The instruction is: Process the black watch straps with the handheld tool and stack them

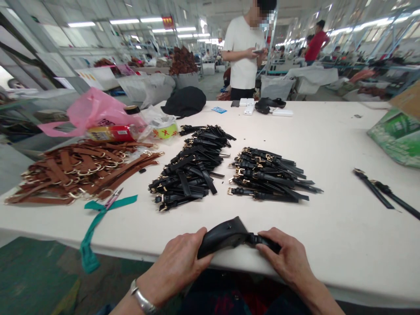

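Observation:
Near the front edge of the pale table, my left hand (183, 258) is closed around a black handheld tool (225, 236) with a wide, angled head. My right hand (285, 253) pinches a short black strap (257, 239), whose end touches the tool's head. Beyond them lie two heaps of black straps with gold buckles, a larger left heap (193, 166) and a right heap (267, 175). Two separate black straps (374, 188) lie at the right.
Brown straps (78, 168) are piled at the left, beside scissors (113, 199) with teal cloth (90, 236). Behind are a pink bag (95, 109), a black cap (185, 100) and small white items (248, 107). A green bag (398, 135) sits right. A person (244, 57) stands across the table.

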The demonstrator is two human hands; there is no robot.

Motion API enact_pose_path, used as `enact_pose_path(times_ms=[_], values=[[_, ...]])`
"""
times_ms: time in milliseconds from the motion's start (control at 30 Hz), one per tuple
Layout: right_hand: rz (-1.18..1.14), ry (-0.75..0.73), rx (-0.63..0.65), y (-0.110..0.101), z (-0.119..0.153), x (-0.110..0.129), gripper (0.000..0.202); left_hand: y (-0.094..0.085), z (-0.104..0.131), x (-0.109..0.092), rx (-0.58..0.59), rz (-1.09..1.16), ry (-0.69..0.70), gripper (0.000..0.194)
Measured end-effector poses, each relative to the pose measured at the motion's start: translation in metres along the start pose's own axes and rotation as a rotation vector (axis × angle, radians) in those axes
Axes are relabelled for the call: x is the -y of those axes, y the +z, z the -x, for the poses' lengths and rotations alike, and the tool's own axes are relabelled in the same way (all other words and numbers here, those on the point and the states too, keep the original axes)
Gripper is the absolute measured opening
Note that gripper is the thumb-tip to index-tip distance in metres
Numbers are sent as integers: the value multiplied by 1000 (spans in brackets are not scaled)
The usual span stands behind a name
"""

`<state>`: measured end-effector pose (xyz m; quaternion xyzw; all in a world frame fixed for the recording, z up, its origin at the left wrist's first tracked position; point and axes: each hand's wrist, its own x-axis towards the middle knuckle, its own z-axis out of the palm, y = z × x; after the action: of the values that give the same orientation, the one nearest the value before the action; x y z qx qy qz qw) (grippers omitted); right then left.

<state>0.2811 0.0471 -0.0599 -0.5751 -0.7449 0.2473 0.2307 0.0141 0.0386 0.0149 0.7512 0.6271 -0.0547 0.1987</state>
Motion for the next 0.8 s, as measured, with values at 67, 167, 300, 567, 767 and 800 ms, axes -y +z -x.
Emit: enact_pose_path(times_ms=[67, 167, 300, 567, 767, 800], values=[[63, -14, -13, 2, 1, 1, 22, 3, 0, 2, -5, 10, 6, 36], [124, -19, -17, 6, 1, 1, 21, 6, 1, 4, -22, 19, -2, 37], [77, 5, -18, 7, 0, 3, 22, 8, 1, 3, -21, 33, -30, 38], [10, 19, -75, -9, -6, -9, 23, 15, 9, 9, -34, 78, -40, 34], [261, 196, -430, -105, -33, -107, 38, 12, 18, 22, -35, 200, -112, 22], [320, 256, -497, -126, -38, -124, 39, 12, 18, 25, -36, 206, -129, 23]])
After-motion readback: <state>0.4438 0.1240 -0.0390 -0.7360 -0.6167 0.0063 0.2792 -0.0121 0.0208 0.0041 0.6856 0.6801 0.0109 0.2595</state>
